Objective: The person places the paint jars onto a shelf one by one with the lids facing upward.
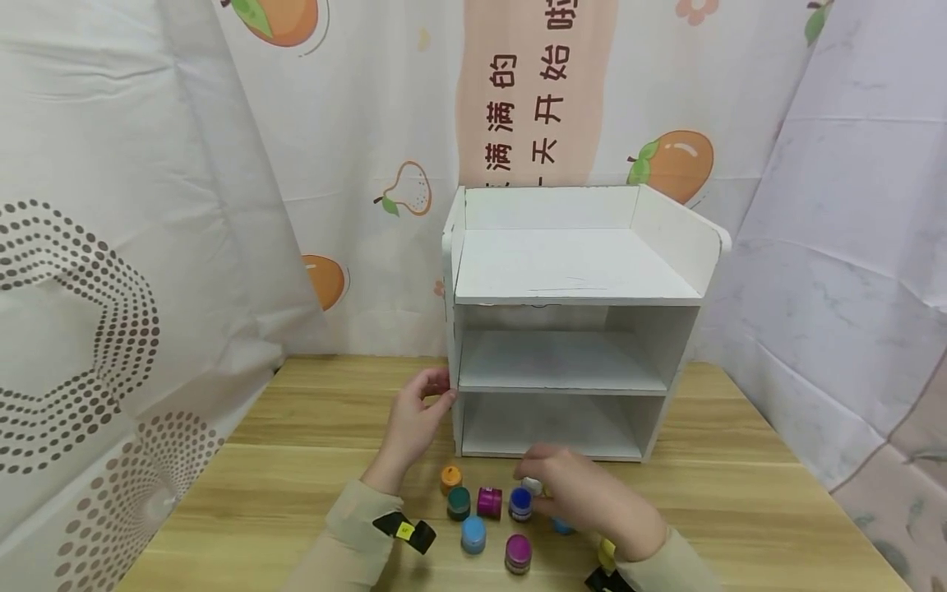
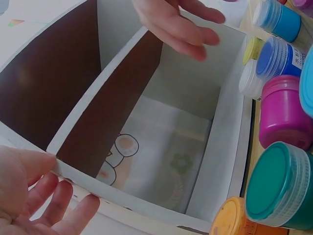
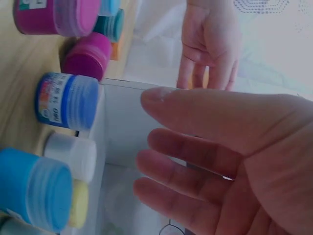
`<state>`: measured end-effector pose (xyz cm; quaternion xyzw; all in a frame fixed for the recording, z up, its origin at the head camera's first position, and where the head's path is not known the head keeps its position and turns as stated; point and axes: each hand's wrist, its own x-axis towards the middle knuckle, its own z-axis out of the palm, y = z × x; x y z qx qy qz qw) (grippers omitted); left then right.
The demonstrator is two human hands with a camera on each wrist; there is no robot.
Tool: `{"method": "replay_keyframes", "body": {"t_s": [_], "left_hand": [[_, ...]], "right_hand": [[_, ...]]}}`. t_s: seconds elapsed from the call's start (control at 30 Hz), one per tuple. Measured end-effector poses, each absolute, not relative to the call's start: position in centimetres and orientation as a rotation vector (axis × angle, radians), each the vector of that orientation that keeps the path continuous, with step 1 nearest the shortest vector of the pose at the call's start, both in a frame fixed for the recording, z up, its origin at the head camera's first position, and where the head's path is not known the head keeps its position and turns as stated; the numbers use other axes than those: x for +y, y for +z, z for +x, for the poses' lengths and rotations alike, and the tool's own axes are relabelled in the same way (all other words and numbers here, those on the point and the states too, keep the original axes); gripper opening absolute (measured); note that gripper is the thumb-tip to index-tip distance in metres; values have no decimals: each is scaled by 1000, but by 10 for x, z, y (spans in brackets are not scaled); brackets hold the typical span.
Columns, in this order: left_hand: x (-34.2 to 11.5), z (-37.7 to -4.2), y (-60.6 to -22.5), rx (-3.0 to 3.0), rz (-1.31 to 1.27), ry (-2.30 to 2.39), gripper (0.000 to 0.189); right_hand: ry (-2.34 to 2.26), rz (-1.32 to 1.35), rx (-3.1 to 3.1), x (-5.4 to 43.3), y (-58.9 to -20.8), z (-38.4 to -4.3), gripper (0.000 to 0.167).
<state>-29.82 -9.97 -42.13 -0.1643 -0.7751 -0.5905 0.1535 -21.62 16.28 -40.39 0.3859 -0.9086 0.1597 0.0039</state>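
A white shelf unit [image 1: 570, 358] with an open front stands upright on the table. My left hand [image 1: 416, 419] touches its left side panel, thumb at the front edge and fingers along the outer face. My right hand [image 1: 580, 492] hovers at the shelf's lower front, over small paint jars, its fingers loosely bent and holding nothing in the right wrist view. Under or beside it are a white jar [image 3: 72, 156], a dark blue jar [image 1: 521, 504] and a light blue jar [image 3: 34, 188]. A yellow jar [image 3: 79, 203] is partly hidden.
Nearer the left arm stand an orange jar [image 1: 450, 479], a green jar [image 1: 459, 503] and another light blue jar [image 1: 473, 535]. Magenta jar [image 1: 489, 502] lies on its side; a purple-lidded jar [image 1: 518, 553] stands in front. A printed curtain [image 1: 385, 99] hangs behind the wooden table [image 1: 325, 436].
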Motion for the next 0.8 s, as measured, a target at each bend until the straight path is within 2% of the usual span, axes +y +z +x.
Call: {"method": "replay_keyframes", "body": {"t_s": [0.8], "left_hand": [[-100, -298, -422, -2233, -473, -1680, 20]], "right_hand": [[460, 1148, -2991, 147, -432, -226, 22]]}}
